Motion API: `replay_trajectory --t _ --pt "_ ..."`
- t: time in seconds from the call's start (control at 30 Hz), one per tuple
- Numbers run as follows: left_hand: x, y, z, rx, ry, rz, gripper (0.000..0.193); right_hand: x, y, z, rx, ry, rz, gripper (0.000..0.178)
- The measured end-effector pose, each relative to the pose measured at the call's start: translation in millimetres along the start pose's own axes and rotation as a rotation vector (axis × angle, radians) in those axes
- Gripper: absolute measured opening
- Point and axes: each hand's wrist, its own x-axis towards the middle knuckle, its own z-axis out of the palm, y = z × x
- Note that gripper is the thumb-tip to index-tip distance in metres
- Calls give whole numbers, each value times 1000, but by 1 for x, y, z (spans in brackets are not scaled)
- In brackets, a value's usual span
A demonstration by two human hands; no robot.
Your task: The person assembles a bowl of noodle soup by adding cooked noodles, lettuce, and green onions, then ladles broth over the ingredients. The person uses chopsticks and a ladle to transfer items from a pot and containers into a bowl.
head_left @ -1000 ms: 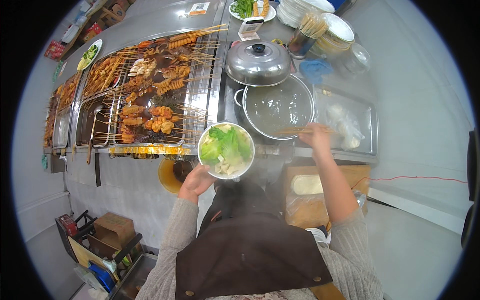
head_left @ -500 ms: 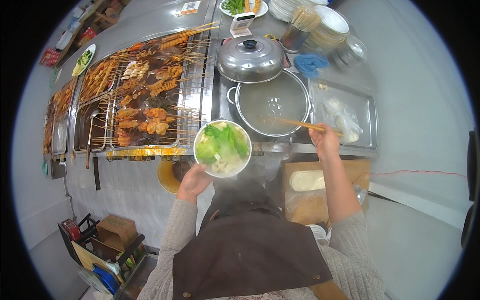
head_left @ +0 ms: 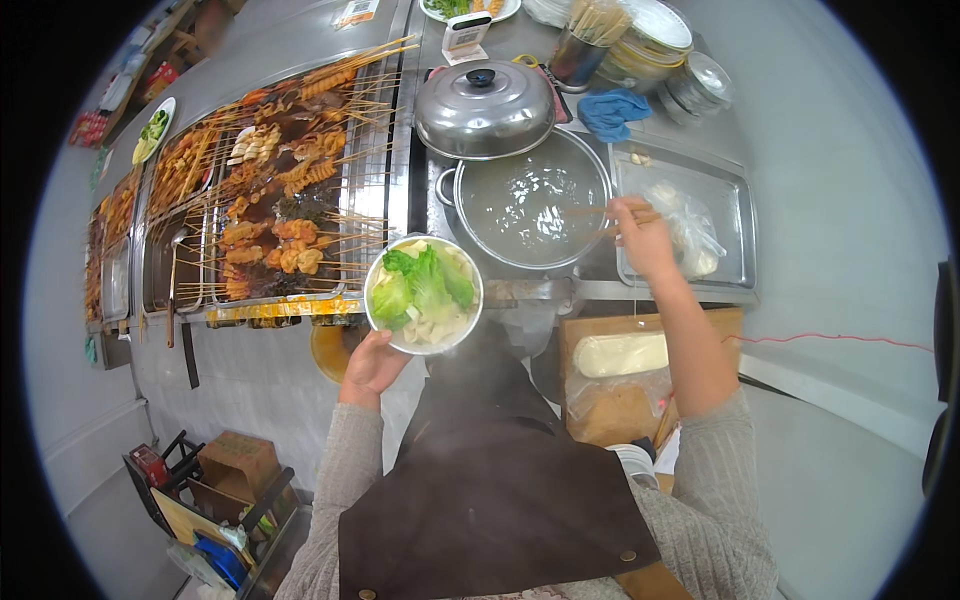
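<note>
Steel pot [head_left: 459,203] sits far-right of my white bowl [head_left: 432,349]. My right hand [head_left: 642,240] is nearer it, just off its right rim, closed round chopsticks [head_left: 648,216]; blurred, long axis roughly left-right, tips over the pot. My left hand [head_left: 372,365] grips the bowl's near-left side, lettuce [head_left: 425,280] inside, fingers beneath hidden.

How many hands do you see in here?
2: the left hand holding the white bowl, and the right hand holding chopsticks by the pot's right edge.
</note>
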Motion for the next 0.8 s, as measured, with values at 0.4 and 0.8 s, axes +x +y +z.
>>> replay_trajectory --t 0.4,0.8 --pt "-1 -3 4 25 -7 35 79 -6 42 47 547 37 253 31" --pt "0 -1 14 49 10 31 80 -8 19 -16 433 188 144 31"
